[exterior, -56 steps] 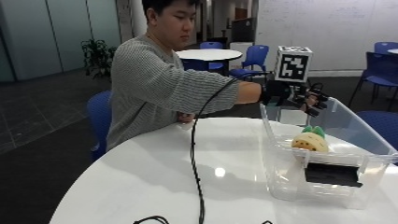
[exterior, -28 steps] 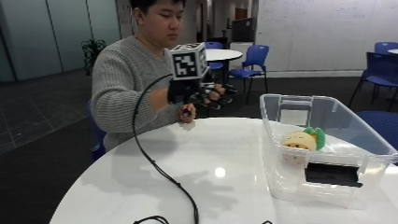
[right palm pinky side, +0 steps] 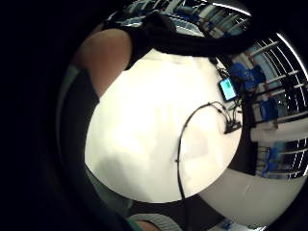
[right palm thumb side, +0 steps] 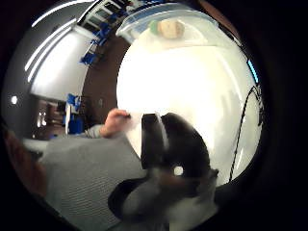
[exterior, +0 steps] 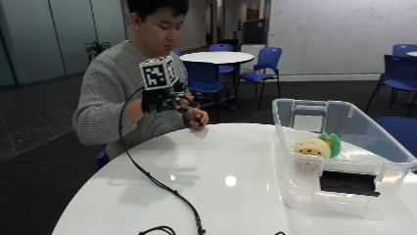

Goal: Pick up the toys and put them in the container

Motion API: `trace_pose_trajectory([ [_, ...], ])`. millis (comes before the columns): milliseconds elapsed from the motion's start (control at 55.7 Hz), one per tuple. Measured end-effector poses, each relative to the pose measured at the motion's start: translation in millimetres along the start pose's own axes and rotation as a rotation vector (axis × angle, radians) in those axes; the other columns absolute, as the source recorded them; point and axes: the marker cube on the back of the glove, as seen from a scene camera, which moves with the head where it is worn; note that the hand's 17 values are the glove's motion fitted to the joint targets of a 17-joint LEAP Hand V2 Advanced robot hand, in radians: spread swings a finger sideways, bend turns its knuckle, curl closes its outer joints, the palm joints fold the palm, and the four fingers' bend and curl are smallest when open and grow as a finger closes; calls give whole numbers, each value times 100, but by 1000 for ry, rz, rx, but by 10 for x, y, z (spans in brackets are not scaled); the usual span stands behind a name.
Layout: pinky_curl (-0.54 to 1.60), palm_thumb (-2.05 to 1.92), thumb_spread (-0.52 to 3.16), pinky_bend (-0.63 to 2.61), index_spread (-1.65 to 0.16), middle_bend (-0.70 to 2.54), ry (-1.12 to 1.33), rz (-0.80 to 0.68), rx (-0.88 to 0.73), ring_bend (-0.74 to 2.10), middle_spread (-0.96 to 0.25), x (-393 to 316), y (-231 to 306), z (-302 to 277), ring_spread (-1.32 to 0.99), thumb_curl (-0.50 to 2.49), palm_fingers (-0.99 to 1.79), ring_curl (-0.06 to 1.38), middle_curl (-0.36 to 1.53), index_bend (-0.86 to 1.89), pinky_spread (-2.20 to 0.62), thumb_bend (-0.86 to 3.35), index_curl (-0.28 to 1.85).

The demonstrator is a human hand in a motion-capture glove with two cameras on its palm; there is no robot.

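Gloved right hand (exterior: 163,100) raised above near-left table (exterior: 215,181) edge, in front of person's chest; fingers loosely curled, nothing held. Bare hand (exterior: 196,119) rests on table's far edge w/ fingers curled. Clear container (exterior: 296,147) on right side of table. Inside it: yellow toy (exterior: 311,147) touching green toy (exterior: 332,143), against far-right wall.

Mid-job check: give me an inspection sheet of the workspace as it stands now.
Surface: round white table, glossy.
Job's things: yellow-and-green toy lies inside the clear container at the table's edge.
Clutter: nothing seen.
Hands: gloved right hand is raised above the table near the person's chest, holding no toy; bare left hand rests at the table's rim.
Cables: black cable trails from the glove across the table.
Surroundings: blue chairs, another white table.
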Motion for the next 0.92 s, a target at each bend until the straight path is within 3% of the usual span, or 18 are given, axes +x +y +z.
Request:
trace_pose_trajectory([
  [144,31,-3,143,87,-36,17,23,-44,28,39,-16,-478,610,251,-12,21,-8,28,29,16,5,-2,26],
  [269,31,-3,144,85,-37,17,-102,-13,31,37,-16,-769,938,523,-12,21,-6,28,30,16,5,-2,28],
  [916,32,-1,148,81,-37,17,-51,84,5,37,-18,-778,1124,893,-14,22,-5,30,31,16,5,-1,32],
])
